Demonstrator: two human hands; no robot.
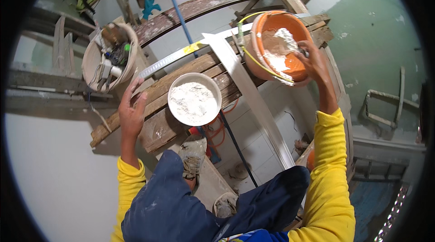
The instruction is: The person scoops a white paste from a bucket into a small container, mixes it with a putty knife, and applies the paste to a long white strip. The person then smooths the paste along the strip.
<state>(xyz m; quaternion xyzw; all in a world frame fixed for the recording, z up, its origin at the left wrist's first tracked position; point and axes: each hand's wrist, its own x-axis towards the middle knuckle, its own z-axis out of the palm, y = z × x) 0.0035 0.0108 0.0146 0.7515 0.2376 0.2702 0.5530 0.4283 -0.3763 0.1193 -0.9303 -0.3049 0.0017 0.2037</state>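
My right hand (313, 60) reaches into an orange bucket (261, 33) at the right and grips a short-handled, trowel-like tool with a dark handle (302, 52). Its blade is hidden by white powder (285, 39), which also clings to the bucket's inner wall and rim. A yellow-green handle (259, 64) hangs over the bucket's near side. My left hand (132, 109) holds nothing, its fingers apart, above the left end of the wooden planks (156, 97). Between my hands, a round white tub (216, 89) full of white powder stands on the planks, touched by neither hand.
A long metal straightedge (244, 81) slants from the planks toward my knee. Another metal bar (167, 58) lies along the planks' far side. At left stands a pale bucket (86, 67) of tools. A blue pole (176, 11) crosses behind; orange cord (219, 134) lies below.
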